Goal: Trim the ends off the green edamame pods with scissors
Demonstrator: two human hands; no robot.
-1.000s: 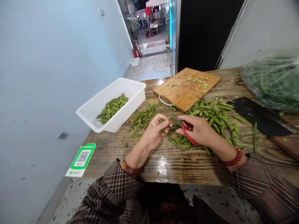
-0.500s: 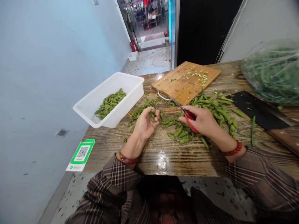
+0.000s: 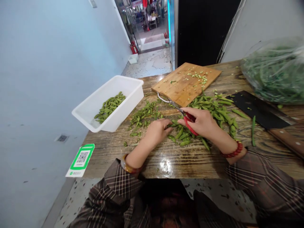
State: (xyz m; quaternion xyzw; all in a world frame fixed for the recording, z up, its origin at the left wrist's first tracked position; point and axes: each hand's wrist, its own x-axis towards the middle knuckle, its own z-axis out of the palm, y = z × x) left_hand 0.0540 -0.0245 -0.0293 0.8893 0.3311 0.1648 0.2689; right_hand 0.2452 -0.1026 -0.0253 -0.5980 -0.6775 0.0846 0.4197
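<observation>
The wooden cutting board (image 3: pixel 186 84) serves as the landmark here. Just in front of its near edge lies a heap of green pods (image 3: pixel 215 112), spreading from the board's near-right corner down toward the person. The left hand (image 3: pixel 156 131) rests palm-down on the table (image 3: pixel 166 161) in front of the board's near-left corner, its fingers (image 3: pixel 166 122) stretched out flat and close together, tips touching the nearest loose pods (image 3: pixel 179 134) at the left edge of the heap; whether a pod is already pinched beneath them cannot be told.

The right hand (image 3: pixel 201 123) sits in front of the board's near edge, curled around the red handles of a pair of scissors (image 3: pixel 184 115), whose blades point up and left toward the board's metal hanging loop (the blades look nearly together, though the view is too small to be sure).

The pods nearest the left fingers lie directly to their right, between the two hands, with their long axes running roughly from the board toward the person, slightly slanted. The left hand is the nearer one to them.

Left of the board stands a white plastic tub (image 3: pixel 112 104) holding trimmed pods, with cut scraps (image 3: pixel 142 117) scattered between tub and board. Right of the board lie a cleaver (image 3: pixel 258 110) and a clear bag of greens (image 3: pixel 275 74).
</observation>
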